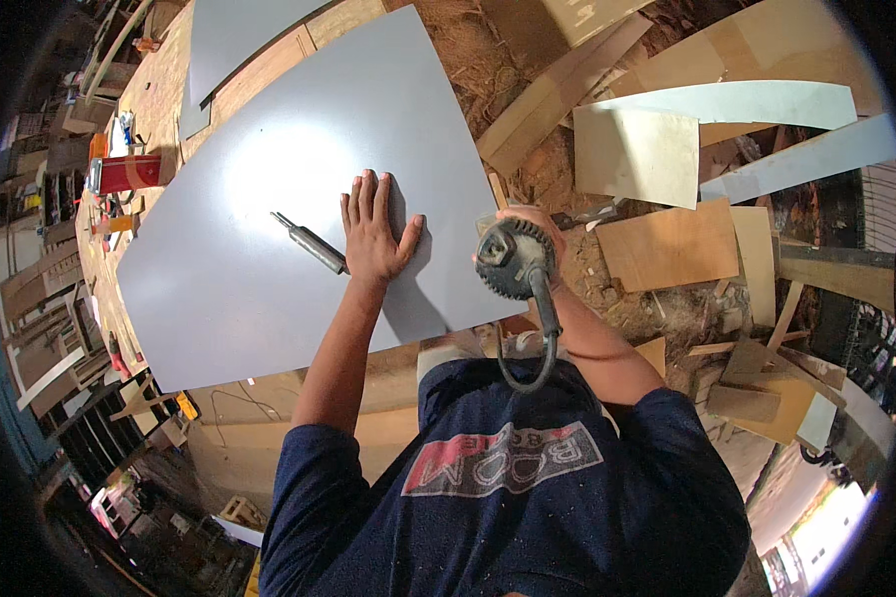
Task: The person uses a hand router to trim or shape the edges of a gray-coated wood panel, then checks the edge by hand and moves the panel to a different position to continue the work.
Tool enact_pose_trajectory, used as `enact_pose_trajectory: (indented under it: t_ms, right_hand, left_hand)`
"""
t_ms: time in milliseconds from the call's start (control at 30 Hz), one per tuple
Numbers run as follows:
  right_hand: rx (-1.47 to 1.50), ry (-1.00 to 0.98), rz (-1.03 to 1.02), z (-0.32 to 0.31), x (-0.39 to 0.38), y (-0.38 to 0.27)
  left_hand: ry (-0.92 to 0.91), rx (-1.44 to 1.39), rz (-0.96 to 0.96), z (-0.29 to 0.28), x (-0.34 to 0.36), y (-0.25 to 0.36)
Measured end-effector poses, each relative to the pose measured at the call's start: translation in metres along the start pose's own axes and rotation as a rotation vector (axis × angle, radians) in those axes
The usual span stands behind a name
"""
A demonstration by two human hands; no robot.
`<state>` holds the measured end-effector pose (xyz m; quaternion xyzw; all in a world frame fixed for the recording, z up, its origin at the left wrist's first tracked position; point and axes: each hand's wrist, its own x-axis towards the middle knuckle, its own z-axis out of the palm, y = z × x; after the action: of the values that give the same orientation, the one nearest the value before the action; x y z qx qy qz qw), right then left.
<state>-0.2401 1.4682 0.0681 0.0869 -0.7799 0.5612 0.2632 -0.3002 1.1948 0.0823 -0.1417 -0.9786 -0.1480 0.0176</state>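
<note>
To your right, flat tan and cream board offcuts (667,244) litter the dusty brown floor (622,316). Bright white light (831,535) shows low at your right. Left of your pale wooden worktop (157,65), shadowy timber clutter (45,267) fills the room.

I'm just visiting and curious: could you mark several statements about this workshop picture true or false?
1. The left hand rests palm down on the large, flat, grey panel. True.
2. The right hand is empty. False: it holds a dark, rounded, corded power tool.
3. A slim, dark, metallic-looking cylindrical tool lies on the panel. True.
4. The dark blue fabric T-shirt has no print. False: its chest is printed.
</note>
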Motion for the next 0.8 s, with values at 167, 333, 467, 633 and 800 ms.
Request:
enact_pose_trajectory:
  t_ms: [167,333,467,633,800]
  right_hand:
    - [0.069,0.013,0.060,0.021,0.023,0.029]
    - [0.109,0.034,0.126,0.046,0.047,0.053]
    - [0.143,0.048,0.187,0.067,0.071,0.075]
    - [0.205,0.052,0.294,0.093,0.100,0.098]
    - [0.294,0.067,0.405,0.118,0.136,0.124]
  left_hand:
    - [0.004,-0.004,0.019,0.000,0.001,-0.001]
    - [-0.036,0.010,0.021,0.000,0.001,-0.001]
    - [-0.065,0.009,0.019,-0.004,0.004,0.001]
    - [-0.065,-0.006,0.017,-0.003,0.004,-0.003]
    - [-0.120,-0.036,0.030,-0.008,0.007,-0.004]
